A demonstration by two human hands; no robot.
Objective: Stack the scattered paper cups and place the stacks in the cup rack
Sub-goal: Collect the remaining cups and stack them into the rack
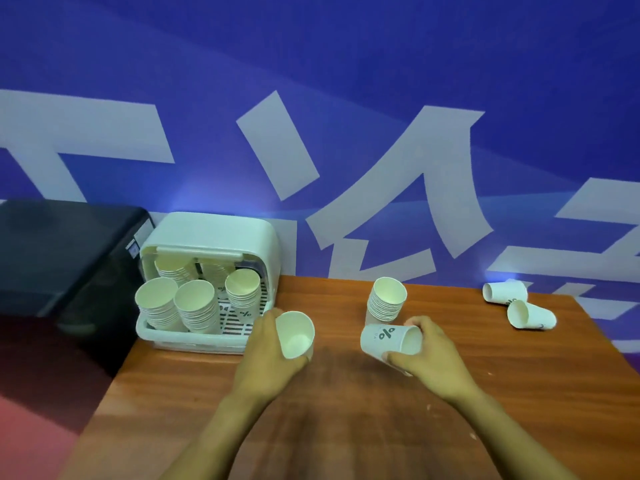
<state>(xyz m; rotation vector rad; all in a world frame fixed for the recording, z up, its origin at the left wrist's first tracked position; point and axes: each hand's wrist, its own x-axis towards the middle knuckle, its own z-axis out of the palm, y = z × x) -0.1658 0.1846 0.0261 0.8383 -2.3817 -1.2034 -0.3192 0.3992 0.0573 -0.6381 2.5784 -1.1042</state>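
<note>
My left hand [266, 355] grips a white paper cup [295, 336], its mouth facing up toward me. In my right hand [427, 355] lies another white cup [389, 341] on its side, with a black percent mark and its mouth pointing right. Just behind it a stack of cups [386, 301] stands on the wooden table [346, 410]. Two loose cups lie tipped over at the far right, one [504, 292] behind the other [530, 315]. The white cup rack [194, 336] at the left holds several stacks, such as one at its front [157, 303].
A black machine [62, 251] sits left of the rack, off the table's edge. A blue wall with large white lettering rises right behind the table. The table's left edge runs diagonally below the rack, and its right corner lies past the loose cups.
</note>
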